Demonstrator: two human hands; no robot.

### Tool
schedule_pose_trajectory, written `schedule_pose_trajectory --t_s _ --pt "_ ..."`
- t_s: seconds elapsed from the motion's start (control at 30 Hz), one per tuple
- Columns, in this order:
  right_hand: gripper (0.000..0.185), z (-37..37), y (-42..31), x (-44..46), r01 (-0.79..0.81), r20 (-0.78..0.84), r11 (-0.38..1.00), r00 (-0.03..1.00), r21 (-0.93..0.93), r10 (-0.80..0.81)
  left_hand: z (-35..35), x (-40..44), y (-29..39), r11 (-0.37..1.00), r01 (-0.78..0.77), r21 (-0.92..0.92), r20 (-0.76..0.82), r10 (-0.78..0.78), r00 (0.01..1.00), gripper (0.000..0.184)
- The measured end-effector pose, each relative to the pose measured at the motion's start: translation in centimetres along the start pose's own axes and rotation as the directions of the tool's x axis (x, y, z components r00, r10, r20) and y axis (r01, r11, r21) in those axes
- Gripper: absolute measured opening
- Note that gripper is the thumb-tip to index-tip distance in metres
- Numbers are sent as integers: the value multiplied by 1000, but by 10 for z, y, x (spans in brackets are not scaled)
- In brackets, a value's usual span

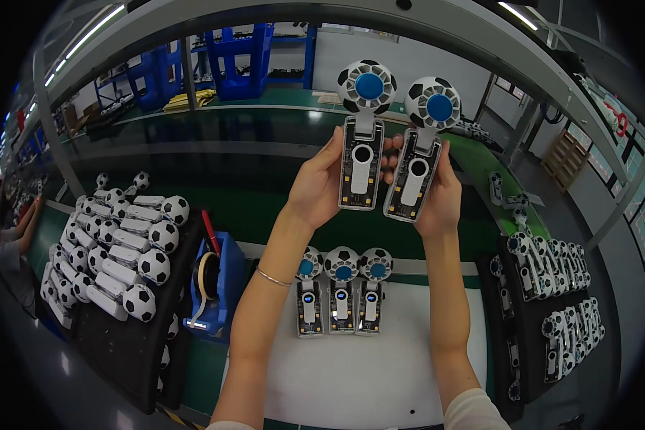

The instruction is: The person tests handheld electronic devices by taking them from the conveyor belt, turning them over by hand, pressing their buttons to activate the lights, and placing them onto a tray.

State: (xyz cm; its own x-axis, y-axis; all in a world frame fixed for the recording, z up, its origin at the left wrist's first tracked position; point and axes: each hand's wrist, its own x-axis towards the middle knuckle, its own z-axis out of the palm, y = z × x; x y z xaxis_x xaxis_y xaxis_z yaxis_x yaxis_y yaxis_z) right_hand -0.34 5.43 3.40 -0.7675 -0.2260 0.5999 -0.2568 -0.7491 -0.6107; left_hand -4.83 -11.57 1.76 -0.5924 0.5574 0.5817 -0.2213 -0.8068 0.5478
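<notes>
1. Holding a ball gadget [361,172] up in the air, the left hand [322,179] has its fingers curled around the side of the clear case.
2. The right hand [441,197] grips another ball gadget [411,178] the same way, and its top leans to the right.
3. From here I see both of these side by side, blue circles on top and dark little windows on their white middles.
4. Below, between the two arms, three more ball gadgets [342,301] lie in a row on a white mat [365,380], with their little windows lit up.
5. A shiny bracelet [274,278] is on the left wrist.
6. Near the left arm sits a blue tape holder [223,301] with a red pen [210,229] poking up.
7. On the left, lots of white ball gadgets [129,251] lie on a black tray [122,358].
8. More stand in rows on a black tray [527,340] at the right.
9. Far left, I spot another person's arm [29,221].
</notes>
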Motion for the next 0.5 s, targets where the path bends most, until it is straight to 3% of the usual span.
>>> schedule_pose_trajectory --t_s 0.23,0.3,0.33,0.4,0.47,0.5 --pt "55 1 -3 -1 -1 -27 1000 1000 3 1 9 1 -7 1000 -18 15 -40 18 999 52" --pt "52 4 -3 -2 -2 -58 1000 998 -29 0 16 1 -7 988 -109 113 -22 112 993 44" --pt "48 7 0 -2 64 -110 992 991 -108 -76 18 0 -9 987 -111 116 -15 113 993 44" --pt "45 10 2 -2 132 -148 973 976 -192 -162 23 -1 -10 892 -179 415 -153 262 953 47" --pt "42 10 2 -1 193 -168 882 943 -430 -288 20 4 -12 865 -214 453 -130 302 944 54" --pt "42 10 3 -1 199 -161 880 943 -431 -292 20 6 -14 838 -242 488 -115 337 934 62"
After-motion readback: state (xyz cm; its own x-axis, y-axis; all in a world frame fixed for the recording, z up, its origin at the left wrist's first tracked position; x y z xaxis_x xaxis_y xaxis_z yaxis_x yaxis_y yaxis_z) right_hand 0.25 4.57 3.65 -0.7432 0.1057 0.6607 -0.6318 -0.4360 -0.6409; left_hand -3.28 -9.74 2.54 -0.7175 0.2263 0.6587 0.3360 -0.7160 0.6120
